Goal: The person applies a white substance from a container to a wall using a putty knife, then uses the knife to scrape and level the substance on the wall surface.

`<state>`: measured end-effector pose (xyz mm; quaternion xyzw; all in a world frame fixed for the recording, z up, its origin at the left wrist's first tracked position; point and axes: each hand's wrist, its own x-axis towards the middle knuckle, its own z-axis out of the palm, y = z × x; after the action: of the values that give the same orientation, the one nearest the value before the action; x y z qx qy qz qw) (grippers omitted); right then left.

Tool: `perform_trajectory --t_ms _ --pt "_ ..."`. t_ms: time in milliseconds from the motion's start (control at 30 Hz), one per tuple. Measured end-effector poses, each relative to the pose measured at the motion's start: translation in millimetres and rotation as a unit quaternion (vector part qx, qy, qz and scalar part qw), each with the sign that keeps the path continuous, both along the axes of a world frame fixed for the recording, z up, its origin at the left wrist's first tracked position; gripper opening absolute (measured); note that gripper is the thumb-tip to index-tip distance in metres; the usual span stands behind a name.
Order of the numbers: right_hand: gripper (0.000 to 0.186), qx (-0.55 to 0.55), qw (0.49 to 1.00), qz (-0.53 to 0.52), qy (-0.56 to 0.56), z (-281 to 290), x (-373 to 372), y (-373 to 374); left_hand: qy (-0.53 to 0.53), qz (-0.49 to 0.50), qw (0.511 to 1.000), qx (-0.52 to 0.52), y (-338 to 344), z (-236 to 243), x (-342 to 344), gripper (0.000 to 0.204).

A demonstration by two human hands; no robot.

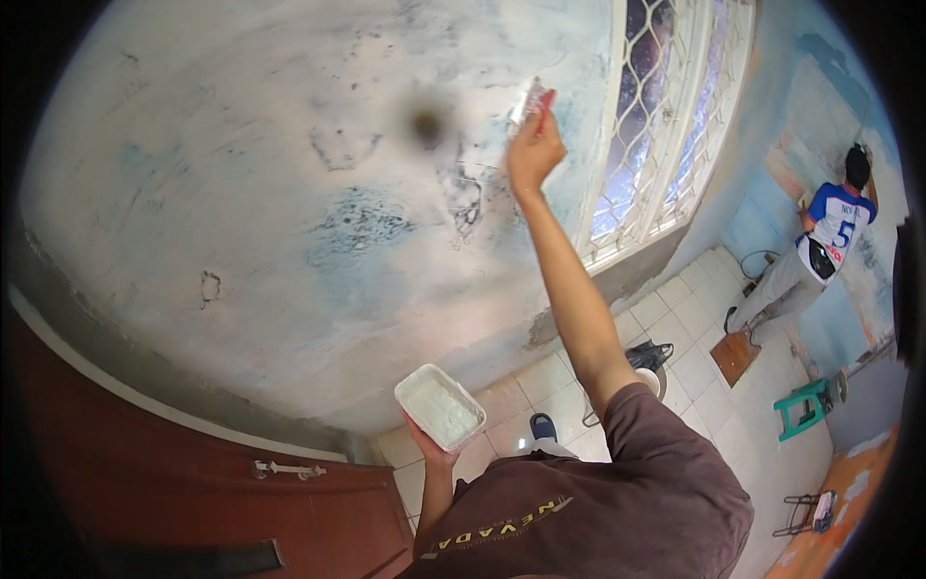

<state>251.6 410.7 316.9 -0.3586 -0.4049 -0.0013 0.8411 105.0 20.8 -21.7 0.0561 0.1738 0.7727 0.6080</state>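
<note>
Right grip [536, 154] pinches a red, white-smeared scraper [531, 101]; left grip [430, 443] holds a white rectangular tub [457, 391] of pale paste [440, 409].

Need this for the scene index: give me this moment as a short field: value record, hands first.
left hand: holds a white tub
tub contents: pale, whitish material
right hand: raised, gripping a flat tool with a red part
tool contact: cannot tell whether it touches the wall
wall: whitish, with blue and dark patches
right of right hand: window with white grille
lower left: reddish-brown door
far right: co-worker facing another wall; green stool on tiled floor
</note>
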Motion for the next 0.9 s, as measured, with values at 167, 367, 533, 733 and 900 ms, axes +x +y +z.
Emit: perform_trajectory --t_ms 167,367,533,733,900 --pt "0.031 0.155 0.964 -0.033 -0.214 33 -109 -59 -0.025 0.011 1.0 0.013 -14 -9 -9 0.08" --pt "0.03 0.141 0.897 0.234 -0.347 -11 -208 -152 -0.036 0.058 0.998 0.011 -30 -21 -15 0.079" --pt "0.021 0.037 0.913 0.361 -0.188 -66 -173 -150 -0.017 0.061 0.998 0.028 -28 -7 -12 0.078" --pt "0.038 -0.089 0.976 0.198 -0.021 -71 3 -46 -0.048 -0.009 0.998 0.04 -15 9 -7 0.075" --pt "0.035 -0.11 0.993 0.037 0.017 -37 133 49 0.036 -0.02 0.999 0.002 16 -10 -9 0.076"
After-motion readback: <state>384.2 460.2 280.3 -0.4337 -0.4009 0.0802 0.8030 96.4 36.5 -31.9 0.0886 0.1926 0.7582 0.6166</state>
